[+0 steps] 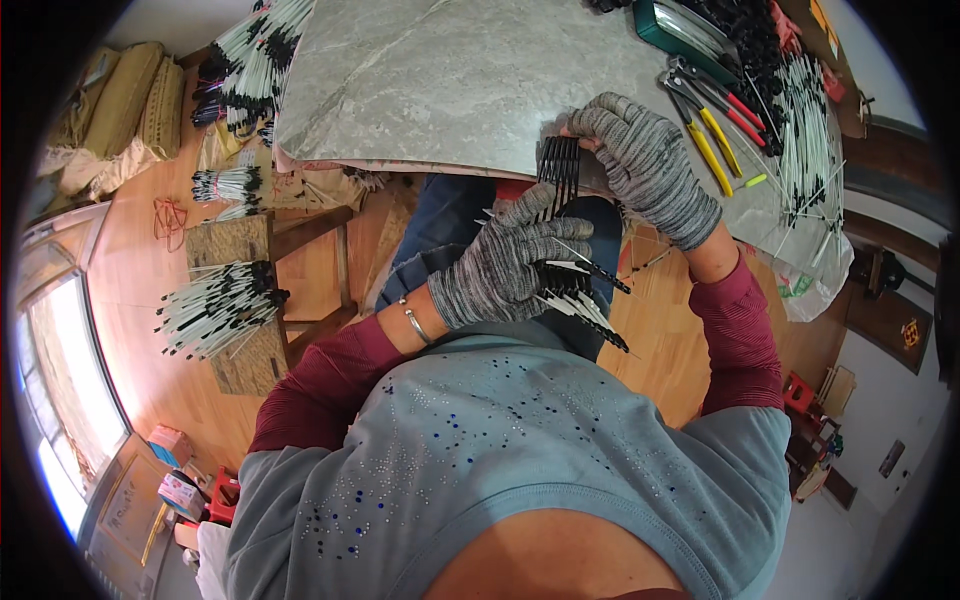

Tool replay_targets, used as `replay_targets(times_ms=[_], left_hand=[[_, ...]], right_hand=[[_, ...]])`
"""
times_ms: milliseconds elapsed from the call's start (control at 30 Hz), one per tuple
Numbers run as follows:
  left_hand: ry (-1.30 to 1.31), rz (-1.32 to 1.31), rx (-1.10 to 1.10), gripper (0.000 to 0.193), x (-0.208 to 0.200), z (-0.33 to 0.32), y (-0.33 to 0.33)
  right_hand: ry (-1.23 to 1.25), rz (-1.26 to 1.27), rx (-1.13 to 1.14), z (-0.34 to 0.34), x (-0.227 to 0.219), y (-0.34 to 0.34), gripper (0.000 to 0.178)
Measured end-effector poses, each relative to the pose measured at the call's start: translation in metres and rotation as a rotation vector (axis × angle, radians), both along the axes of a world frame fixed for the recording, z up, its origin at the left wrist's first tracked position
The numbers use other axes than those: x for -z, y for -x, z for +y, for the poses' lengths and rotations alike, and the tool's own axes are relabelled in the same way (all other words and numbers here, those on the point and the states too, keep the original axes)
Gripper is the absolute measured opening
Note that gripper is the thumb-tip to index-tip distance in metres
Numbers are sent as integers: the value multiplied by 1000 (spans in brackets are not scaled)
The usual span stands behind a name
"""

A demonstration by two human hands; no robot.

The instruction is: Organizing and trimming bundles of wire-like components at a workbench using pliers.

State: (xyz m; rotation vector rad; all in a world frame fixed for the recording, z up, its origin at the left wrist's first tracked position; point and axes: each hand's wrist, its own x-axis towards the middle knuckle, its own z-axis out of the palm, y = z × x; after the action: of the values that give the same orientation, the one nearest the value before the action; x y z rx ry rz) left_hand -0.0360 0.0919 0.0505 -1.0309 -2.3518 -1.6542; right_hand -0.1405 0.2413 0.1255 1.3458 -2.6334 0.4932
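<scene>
Both my hands wear grey knitted gloves with bare fingertips showing on the right. My left hand (510,255) is closed around a bundle of thin black-and-white rods (572,285), held over my lap at the table's near edge. White ends with black tips stick out below that hand, fanning to the right. Above it, the bundle's black parts stand side by side like comb teeth. My right hand (645,160) rests at the table edge, its fingertips pinched at the far black ends of the bundle. What exactly lies between those fingertips is partly hidden.
The grey marble-patterned table (420,90) spreads ahead. Pliers with yellow handles (712,150) and red-handled pliers (740,115) lie at right, beside a green box (685,35) and a pile of white rods (805,140). More bundled rods (220,308) lie on a wooden bench (235,370) at left.
</scene>
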Motion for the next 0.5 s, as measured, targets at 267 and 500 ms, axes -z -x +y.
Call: replay_targets(times_ms=[267, 500], left_hand=[[-31, -46, 63, 23, 8, -2, 2], [-62, -8, 84, 22, 2, 0, 6]], right_hand=[[48, -104, 4, -2, 0, 0, 15], [101, -58, -17, -6, 11, 2, 14]])
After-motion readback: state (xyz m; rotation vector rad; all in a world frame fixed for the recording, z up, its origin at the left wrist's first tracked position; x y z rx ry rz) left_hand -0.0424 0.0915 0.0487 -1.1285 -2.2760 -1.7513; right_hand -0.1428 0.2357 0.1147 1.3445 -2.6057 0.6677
